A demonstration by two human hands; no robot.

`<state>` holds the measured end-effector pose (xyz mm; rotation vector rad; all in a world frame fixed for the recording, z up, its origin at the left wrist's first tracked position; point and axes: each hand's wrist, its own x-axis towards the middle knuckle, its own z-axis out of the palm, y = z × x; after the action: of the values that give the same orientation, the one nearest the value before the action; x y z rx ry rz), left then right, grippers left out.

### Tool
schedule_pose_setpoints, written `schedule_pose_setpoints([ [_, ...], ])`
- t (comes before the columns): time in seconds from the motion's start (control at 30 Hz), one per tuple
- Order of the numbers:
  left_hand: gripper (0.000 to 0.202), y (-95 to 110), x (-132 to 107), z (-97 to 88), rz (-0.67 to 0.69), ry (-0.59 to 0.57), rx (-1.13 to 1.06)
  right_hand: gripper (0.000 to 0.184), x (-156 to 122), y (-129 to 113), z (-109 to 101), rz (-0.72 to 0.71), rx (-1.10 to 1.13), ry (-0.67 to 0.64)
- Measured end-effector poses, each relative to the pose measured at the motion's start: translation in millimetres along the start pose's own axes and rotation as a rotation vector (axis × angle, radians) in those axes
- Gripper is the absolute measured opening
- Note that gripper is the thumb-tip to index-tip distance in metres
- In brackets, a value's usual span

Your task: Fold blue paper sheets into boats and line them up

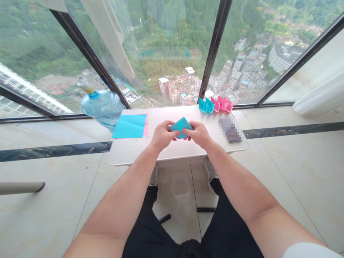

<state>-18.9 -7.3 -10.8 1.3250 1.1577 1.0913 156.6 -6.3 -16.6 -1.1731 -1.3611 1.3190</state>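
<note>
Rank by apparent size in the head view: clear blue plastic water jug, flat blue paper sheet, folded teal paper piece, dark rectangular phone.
1. clear blue plastic water jug
2. flat blue paper sheet
3. folded teal paper piece and dark rectangular phone: these look about alike, so unranked.

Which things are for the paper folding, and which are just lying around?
For the folding: teal paper, held by left hand and right hand; flat sheets; folded pieces by the window; table.
Just lying about: phone; water jug.
</note>
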Motion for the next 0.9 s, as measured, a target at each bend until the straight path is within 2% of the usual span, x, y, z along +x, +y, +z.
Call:
schedule_pose_setpoints([
  [0.23, 0.031, 4, -1, -2.6, -0.095, -0.017, -0.073, 0.026, 2, 3, -2, -0.029, 0.035, 0.030],
  [0.43, 0.035, 7, -2, -1.8, -0.125, -0.005, -0.154, 0.020, 1, 2, 0, -0.057, 0.104, 0.073],
  [0.57, 0.037, 8, -2, -3.5, -0.136, -0.067, -0.175, 0.016, 0, 2, -2, -0.048, 0.084, 0.078],
  [0.67, 0.033, 7, -2, -5.2, -0.157, -0.061, -0.193, 0.019, 1, 2, -5, -0.033, 0.100, 0.030],
  [0.9, 0.029, 6, -1, -7.0, -0.150, 0.055, -0.235, 0.037, 0, -2, -15, 0.019, 0.217, -0.131],
])
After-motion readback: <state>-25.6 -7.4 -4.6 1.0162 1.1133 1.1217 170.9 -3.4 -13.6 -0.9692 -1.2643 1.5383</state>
